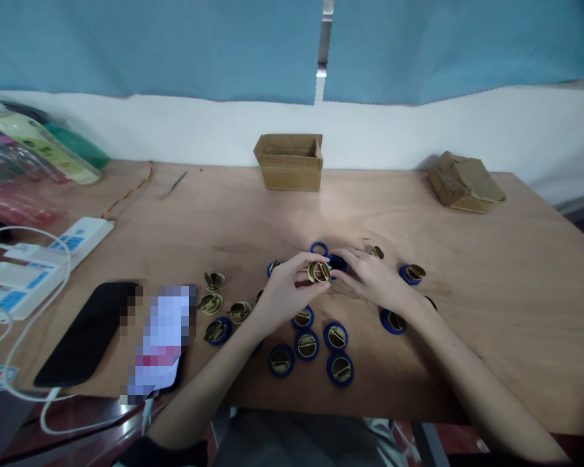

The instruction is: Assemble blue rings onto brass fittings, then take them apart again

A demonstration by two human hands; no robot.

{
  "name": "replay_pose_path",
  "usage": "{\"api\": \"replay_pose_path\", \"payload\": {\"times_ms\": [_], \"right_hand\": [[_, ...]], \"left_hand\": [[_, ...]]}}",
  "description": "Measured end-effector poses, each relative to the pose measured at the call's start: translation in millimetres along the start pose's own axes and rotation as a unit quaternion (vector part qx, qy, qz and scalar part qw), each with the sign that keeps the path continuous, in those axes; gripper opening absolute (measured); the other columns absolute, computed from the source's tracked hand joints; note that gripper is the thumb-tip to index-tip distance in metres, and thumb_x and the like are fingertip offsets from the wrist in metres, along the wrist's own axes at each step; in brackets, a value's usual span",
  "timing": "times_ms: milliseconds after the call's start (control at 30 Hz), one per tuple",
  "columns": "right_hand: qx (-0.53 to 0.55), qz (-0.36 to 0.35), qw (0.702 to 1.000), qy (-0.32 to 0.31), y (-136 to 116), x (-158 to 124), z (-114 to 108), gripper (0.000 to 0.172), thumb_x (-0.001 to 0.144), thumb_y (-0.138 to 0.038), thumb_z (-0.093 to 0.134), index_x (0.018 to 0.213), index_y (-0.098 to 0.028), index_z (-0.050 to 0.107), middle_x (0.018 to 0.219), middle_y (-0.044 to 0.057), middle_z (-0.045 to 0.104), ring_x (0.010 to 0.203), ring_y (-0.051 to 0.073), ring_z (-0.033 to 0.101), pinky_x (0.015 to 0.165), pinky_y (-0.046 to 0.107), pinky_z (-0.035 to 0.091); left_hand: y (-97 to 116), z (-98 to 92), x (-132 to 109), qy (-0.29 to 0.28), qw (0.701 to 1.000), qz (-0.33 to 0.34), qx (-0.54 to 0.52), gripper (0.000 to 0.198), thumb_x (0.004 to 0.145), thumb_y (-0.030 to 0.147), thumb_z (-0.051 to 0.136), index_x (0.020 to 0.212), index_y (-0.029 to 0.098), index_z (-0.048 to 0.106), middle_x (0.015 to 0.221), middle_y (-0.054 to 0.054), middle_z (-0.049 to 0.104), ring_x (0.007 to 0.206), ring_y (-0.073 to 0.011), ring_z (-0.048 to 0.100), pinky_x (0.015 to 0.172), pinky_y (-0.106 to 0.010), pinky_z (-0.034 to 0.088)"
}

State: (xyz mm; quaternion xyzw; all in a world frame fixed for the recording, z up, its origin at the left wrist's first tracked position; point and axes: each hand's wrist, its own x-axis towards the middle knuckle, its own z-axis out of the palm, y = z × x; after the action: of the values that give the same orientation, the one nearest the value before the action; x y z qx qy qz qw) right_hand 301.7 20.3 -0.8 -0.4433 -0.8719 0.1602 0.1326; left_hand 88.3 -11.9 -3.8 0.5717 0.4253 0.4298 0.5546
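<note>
My left hand [285, 288] is closed, pinching a round brass clip [318, 272] with a bar across its face between thumb and fingers. Beside it, my right hand [370, 275] has its fingers curled round a dark blue ring [338, 263] close to the clip; whether the two touch I cannot tell. A loose blue ring [319, 248] lies just beyond the fingertips. Nearer me are several brass clips seated in blue rings, such as one blue-rimmed clip [340, 369]. To the left sit bare brass clips, one being a brass clip [210, 303]. My hands hide some pieces.
An open cardboard box [291, 175] stands by the wall, with a crumpled carton [464, 185] at the back right. On the left are a black phone [85, 334], a lit phone [160, 344], a power strip [85, 237] with white cables, tweezers [174, 185] and a bottle [48, 146].
</note>
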Motion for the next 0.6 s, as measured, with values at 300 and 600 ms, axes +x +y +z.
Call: {"api": "replay_pose_path", "payload": {"times_ms": [300, 600], "right_hand": [[0.095, 0.014, 0.955, 0.281, -40, -29, -10, 0.036, 0.099, -0.025, 0.06, 0.135, -0.022, 0.056, 0.129, 0.012, 0.064, 0.12, 0.027, 0.063, 0.098, 0.046, 0.057], [0.119, -0.038, 0.967, 0.223, -51, -38, 19, 0.054, 0.098, -0.025, 0.064, 0.148, -0.025, 0.044, 0.134, 0.014, 0.059, 0.125, 0.031, 0.06, 0.103, 0.052, 0.056]], "left_hand": [[-1, 7.2, -9, -0.008, 0.997, -0.05, -0.054, 0.035, 0.084, 0.016, 0.07, 0.118, 0.017, 0.064, 0.111, -0.009, 0.077, 0.107, -0.0235, 0.074, 0.1, -0.039, 0.057], [9, 12.9, -17, -0.061, 0.989, -0.068, -0.12, 0.056, 0.085, 0.007, 0.065, 0.138, 0.02, 0.053, 0.137, -0.014, 0.067, 0.126, -0.0255, 0.066, 0.106, -0.039, 0.054]]}}
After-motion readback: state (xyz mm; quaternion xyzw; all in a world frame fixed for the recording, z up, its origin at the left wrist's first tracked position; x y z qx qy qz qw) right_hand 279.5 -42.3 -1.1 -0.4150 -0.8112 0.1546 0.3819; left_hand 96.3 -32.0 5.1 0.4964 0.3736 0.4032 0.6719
